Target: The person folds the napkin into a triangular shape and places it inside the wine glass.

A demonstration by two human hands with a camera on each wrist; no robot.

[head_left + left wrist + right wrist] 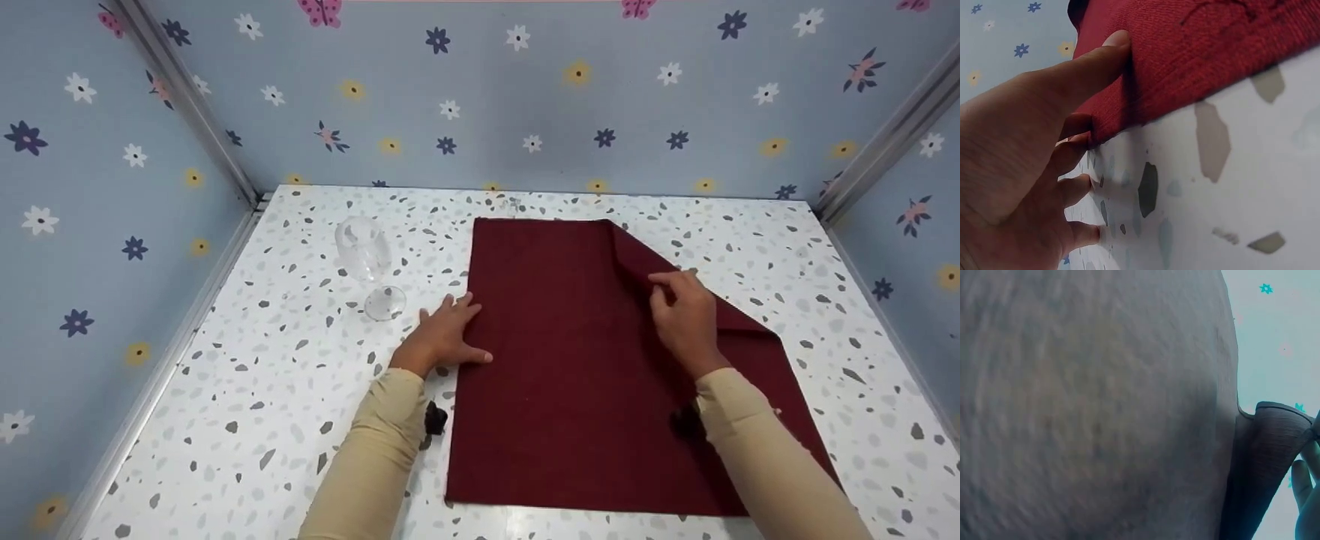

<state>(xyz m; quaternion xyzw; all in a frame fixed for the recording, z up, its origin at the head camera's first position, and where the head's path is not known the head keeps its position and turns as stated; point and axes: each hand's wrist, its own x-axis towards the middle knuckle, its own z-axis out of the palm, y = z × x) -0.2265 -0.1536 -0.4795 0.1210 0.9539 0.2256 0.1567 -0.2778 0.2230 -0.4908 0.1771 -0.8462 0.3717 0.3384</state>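
A dark red cloth (555, 360) lay spread over the middle and right of a white bench (285, 390) speckled with grey and pale chips. Its far right corner had been turned in, so that a slanting fold ran along that side, while the near left corner lay flat on the bench.

The left hand (437, 337) rested at the cloth's left edge with its fingers (1079, 191) spread wide. In the left wrist view the thumb (1117, 42) lay on top of the cloth; two fingertips met its edge and the other two were down on the bench beside it.

The right hand (684, 315) was above the cloth's right half, its fingers (1300, 481) narrowed in a pinch on the turned-in part. In the right wrist view the cloth filled most of the frame, looking grey-brown there, and rose to the fingertips at the right border.

A clear wine glass (364, 251) stood upright on the bench to the left of the cloth, apart from it and just beyond the left hand. Both arms wore beige sleeves (367, 457), with a small black object (435, 418) at the left wrist. Pale blue walls (540, 97) surrounded the bench, printed with white, yellow and navy flowers and pink winged insects, and grey metal strips (196, 97) ran up the corners.
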